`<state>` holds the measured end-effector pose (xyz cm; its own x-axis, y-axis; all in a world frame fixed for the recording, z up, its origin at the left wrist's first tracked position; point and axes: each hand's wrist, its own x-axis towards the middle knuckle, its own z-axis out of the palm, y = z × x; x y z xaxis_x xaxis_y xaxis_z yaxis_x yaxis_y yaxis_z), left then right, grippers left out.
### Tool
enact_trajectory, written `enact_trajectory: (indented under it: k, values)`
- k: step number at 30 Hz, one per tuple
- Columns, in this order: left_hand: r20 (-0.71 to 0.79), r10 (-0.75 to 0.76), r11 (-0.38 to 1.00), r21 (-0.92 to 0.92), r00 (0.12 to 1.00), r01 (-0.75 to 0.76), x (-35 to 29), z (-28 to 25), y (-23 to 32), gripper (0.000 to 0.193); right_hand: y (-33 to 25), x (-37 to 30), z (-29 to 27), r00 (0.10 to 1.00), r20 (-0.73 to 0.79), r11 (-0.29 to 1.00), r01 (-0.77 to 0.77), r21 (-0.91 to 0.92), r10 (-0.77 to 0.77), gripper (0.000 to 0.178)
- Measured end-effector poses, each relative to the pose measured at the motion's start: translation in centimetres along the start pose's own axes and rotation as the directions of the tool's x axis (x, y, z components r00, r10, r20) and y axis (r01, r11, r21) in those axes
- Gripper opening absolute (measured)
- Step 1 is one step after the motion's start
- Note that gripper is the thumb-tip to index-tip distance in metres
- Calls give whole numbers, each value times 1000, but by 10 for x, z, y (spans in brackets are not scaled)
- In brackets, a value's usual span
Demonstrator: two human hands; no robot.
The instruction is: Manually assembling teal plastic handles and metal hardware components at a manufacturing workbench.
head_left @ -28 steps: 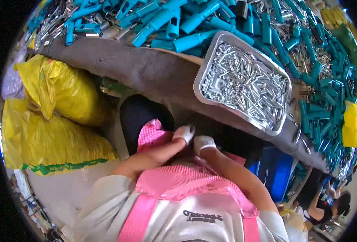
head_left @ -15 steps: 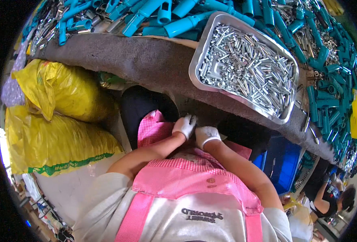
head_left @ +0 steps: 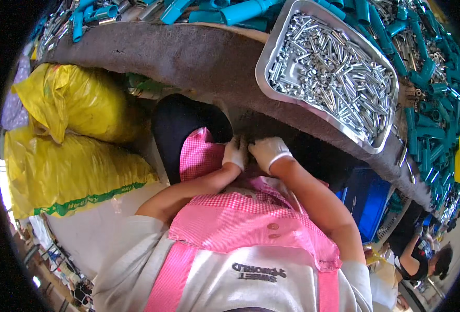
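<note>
Both my hands wear white gloves and are close together low over my lap, below the edge of the padded bench. My left hand [head_left: 235, 152] has its fingers drawn together, with the tips in shadow. Beside it, my right hand [head_left: 269, 153] is closed, fingers curled toward the left fingertips. Whatever they pinch is too small and dark to make out. A pink apron [head_left: 240, 223] covers my lap and chest. Ahead to the right, a metal tray [head_left: 291, 75] full of silver bolt-like pins and small metal pieces [head_left: 339, 78] sits on the bench edge.
Brown cloth [head_left: 178, 52] pads the bench edge. Teal tubes [head_left: 250, 11] and metal parts heap behind and to the right. Yellow sacks [head_left: 79, 171] stand at left. A blue crate [head_left: 367, 203] stands low at right, with another person [head_left: 422, 257] farther off.
My right hand has turned and curled more, staying beside the left. The whole view has shifted slightly, so the tray appears higher and farther right.
</note>
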<state>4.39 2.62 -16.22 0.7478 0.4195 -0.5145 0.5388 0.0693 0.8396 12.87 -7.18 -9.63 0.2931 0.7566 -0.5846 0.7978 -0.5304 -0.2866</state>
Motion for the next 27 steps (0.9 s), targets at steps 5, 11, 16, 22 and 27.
enact_trajectory:
  k: [5,11,16,22,27]
  values:
    - [-92,-42,996,80,995,49,21,5,-34,36,1,18,-5,990,138,997,-1,-72,11,18]
    - [163,208,843,470,965,-261,45,0,-48,35,-7,27,52,948,78,938,-318,137,310,22]
    - [265,73,865,463,962,-193,35,-7,-9,38,-21,-5,16,951,115,940,-302,157,286,22]
    - [196,39,702,693,980,-167,44,11,-32,40,-12,10,45,936,105,920,-351,175,337,21]
    - [188,54,758,632,981,-163,49,7,-45,36,-13,10,42,933,106,916,-358,178,344,23]
